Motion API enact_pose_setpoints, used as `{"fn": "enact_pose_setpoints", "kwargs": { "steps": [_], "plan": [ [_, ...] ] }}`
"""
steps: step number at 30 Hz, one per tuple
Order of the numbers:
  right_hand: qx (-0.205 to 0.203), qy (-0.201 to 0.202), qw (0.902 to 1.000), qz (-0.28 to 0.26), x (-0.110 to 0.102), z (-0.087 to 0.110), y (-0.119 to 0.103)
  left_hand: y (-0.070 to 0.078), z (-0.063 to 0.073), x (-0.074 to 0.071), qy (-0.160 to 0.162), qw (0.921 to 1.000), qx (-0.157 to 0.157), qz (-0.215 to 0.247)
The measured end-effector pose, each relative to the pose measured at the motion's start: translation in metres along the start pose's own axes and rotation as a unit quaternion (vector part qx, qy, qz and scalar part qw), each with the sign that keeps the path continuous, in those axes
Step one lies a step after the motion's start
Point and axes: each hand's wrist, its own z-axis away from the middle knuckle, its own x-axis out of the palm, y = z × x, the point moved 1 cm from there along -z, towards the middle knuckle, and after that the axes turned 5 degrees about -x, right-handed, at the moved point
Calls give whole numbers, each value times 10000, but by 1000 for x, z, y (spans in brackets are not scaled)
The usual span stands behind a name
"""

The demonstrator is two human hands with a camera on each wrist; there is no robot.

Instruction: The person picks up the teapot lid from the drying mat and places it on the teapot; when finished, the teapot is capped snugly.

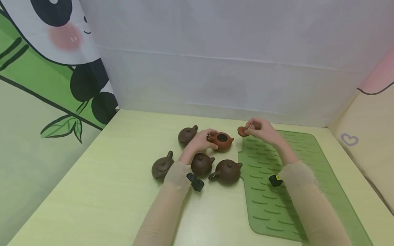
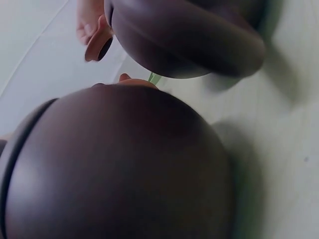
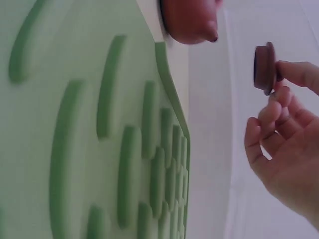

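A reddish-brown teapot [image 1: 224, 145] stands with its top opening uncovered. My left hand [image 1: 204, 140] grips it at the handle side, thumb in front and fingers behind. To its right, my right hand [image 1: 261, 130] pinches the small round teapot lid [image 1: 242, 131] by its knob. In the right wrist view the lid [image 3: 264, 68] is held on edge between thumb and fingers, apart from the teapot [image 3: 189, 20]. Dark teapots mostly fill the left wrist view, where the left hand's grip is hidden.
Several dark brown lidded teapots stand close around the left forearm: one behind the hand [image 1: 186, 136], one at left [image 1: 162, 168], one in the middle [image 1: 201, 165] and one in front [image 1: 228, 172]. A green ridged mat [image 1: 261, 208] lies under the right arm. A white cloth wall [image 1: 215, 85] rises behind.
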Motion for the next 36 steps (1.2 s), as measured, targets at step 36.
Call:
{"fn": "enact_pose_setpoints", "kwargs": {
  "steps": [36],
  "plan": [
    [-425, -275, 9983, 294, 60, -31, -12, 1, -3, 1, 2, 10000, 28, -56]
  ]
}}
